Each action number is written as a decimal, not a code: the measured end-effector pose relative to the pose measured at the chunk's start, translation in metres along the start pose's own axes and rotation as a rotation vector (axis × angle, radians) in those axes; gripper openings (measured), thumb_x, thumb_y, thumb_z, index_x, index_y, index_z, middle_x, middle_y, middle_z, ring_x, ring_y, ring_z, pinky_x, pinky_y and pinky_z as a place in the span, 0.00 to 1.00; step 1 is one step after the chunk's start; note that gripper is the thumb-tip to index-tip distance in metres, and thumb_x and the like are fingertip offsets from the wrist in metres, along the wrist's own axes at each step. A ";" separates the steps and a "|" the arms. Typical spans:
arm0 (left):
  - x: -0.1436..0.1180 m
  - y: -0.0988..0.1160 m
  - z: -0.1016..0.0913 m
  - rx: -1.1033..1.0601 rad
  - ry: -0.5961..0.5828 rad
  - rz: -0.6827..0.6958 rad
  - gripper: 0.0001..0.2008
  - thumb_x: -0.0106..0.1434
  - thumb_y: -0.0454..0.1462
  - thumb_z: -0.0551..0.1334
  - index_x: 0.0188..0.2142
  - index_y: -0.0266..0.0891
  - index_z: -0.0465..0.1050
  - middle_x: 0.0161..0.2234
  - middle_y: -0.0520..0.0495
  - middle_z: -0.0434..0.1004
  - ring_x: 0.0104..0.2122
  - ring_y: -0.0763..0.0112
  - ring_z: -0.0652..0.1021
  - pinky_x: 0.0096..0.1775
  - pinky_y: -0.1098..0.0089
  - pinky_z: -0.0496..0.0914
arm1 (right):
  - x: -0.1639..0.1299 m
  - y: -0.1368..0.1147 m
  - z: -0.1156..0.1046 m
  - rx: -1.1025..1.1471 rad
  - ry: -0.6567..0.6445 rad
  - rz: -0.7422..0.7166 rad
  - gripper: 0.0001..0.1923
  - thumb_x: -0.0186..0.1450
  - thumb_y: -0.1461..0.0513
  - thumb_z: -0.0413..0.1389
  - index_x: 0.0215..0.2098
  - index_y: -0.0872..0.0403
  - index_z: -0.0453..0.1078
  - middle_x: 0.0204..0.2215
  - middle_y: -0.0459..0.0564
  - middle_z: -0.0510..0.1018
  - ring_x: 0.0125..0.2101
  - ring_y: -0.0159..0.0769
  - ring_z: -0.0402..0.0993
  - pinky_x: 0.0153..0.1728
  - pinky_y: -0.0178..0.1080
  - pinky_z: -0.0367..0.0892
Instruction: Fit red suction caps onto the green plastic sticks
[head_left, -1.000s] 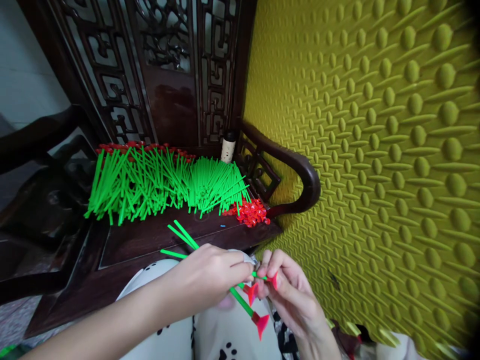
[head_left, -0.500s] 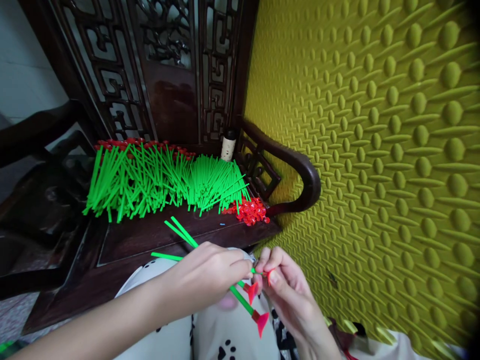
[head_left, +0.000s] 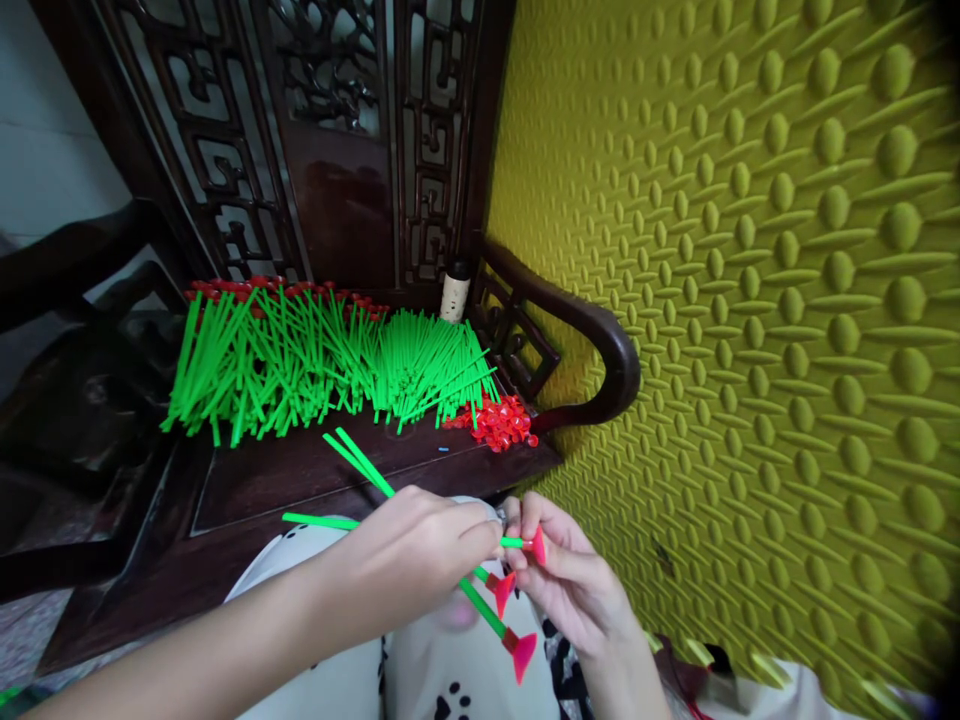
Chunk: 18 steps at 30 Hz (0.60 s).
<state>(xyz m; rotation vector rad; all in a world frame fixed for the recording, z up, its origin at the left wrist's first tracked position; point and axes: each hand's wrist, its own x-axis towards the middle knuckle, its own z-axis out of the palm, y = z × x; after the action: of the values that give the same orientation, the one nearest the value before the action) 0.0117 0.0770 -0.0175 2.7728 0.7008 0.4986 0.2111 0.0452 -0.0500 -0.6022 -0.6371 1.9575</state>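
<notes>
Beside a bumpy yellow wall (head_left: 735,300) stands a dark bench (head_left: 300,465) with a carved back (head_left: 345,210). Along its seat (head_left: 255,490) lie heaped green sticks (head_left: 427,365), those on the left red-tipped, with loose red cups (head_left: 501,424) piled near the armrest (head_left: 613,345). Behind them a lidded bottle (head_left: 454,298) hides its contents. Over the lap (head_left: 420,670), the left hand (head_left: 431,545) grips three capped sticks (head_left: 484,608); the right hand (head_left: 574,575) pinches the uppermost one's cup (head_left: 539,546).

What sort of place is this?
Probably a room in someone's home, though I can't be certain. A carved dark wooden seat looks like household furniture, and paw-print clothing looks casual. The green sticks piled on the seat suggest handwork done there.
</notes>
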 end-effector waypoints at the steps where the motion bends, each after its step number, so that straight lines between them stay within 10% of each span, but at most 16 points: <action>1: 0.000 0.000 0.000 0.003 -0.003 -0.008 0.19 0.47 0.35 0.73 0.32 0.39 0.63 0.29 0.56 0.70 0.25 0.71 0.72 0.23 0.68 0.53 | 0.000 0.000 0.002 -0.008 0.018 -0.006 0.05 0.58 0.67 0.63 0.32 0.57 0.72 0.33 0.46 0.70 0.29 0.26 0.73 0.31 0.26 0.74; 14: 0.000 -0.002 0.000 0.016 0.033 -0.046 0.04 0.60 0.34 0.62 0.34 0.40 0.66 0.30 0.54 0.70 0.26 0.71 0.69 0.27 0.69 0.56 | -0.001 0.007 0.002 -0.018 0.093 -0.075 0.18 0.56 0.66 0.65 0.45 0.50 0.73 0.30 0.43 0.75 0.26 0.23 0.72 0.30 0.23 0.70; 18: 0.004 -0.001 -0.004 0.091 0.107 -0.112 0.06 0.65 0.35 0.56 0.32 0.39 0.67 0.27 0.51 0.68 0.28 0.67 0.66 0.28 0.67 0.55 | 0.000 0.016 0.004 -0.305 0.121 -0.289 0.05 0.60 0.64 0.62 0.35 0.50 0.76 0.34 0.45 0.77 0.31 0.26 0.74 0.34 0.27 0.70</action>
<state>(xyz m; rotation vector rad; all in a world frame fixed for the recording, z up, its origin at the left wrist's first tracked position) 0.0129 0.0806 -0.0129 2.7865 0.9189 0.6100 0.1985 0.0378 -0.0575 -0.7635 -0.9019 1.5551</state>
